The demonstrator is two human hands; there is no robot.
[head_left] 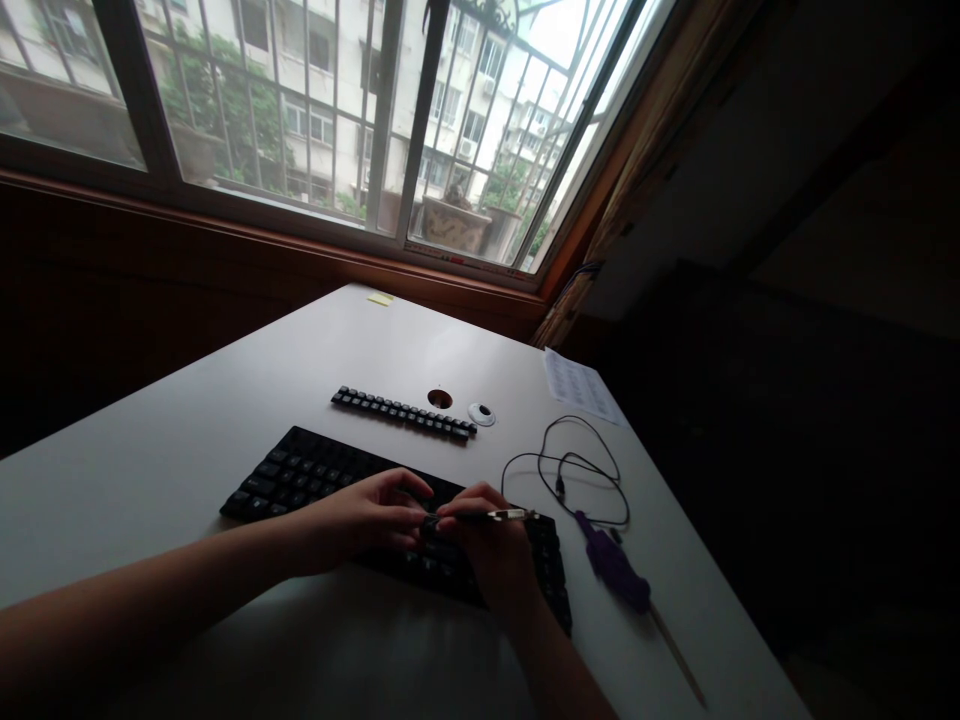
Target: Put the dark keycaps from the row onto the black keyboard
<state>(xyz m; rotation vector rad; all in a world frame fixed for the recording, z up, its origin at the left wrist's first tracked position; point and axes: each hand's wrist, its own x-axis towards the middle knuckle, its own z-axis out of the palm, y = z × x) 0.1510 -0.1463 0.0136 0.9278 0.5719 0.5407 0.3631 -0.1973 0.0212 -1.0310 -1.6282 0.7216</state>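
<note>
Over the middle of a black keyboard (300, 470), both of my hands meet with their fingertips close together. My left hand (352, 520) is pinched on a small dark piece that looks like a keycap (430, 522). Between the fingers of my right hand (495, 550) lies a pen (502, 515) with a dark barrel and a shiny metallic end that points right. Its other end is by the small piece, partly hidden by the fingers. The keyboard's upper part looks bare of keycaps, while its left and lower keys show. Beyond it, loose black keycaps (405, 412) stand in two long rows.
A thin black cable (566, 455) lies coiled right of the keyboard. Near it is a purple duster-like thing (615, 570) with a thin stick. Behind are a cable hole (440, 399), its round cover (481, 414), a printed sheet (581, 385) and a yellow note (380, 298).
</note>
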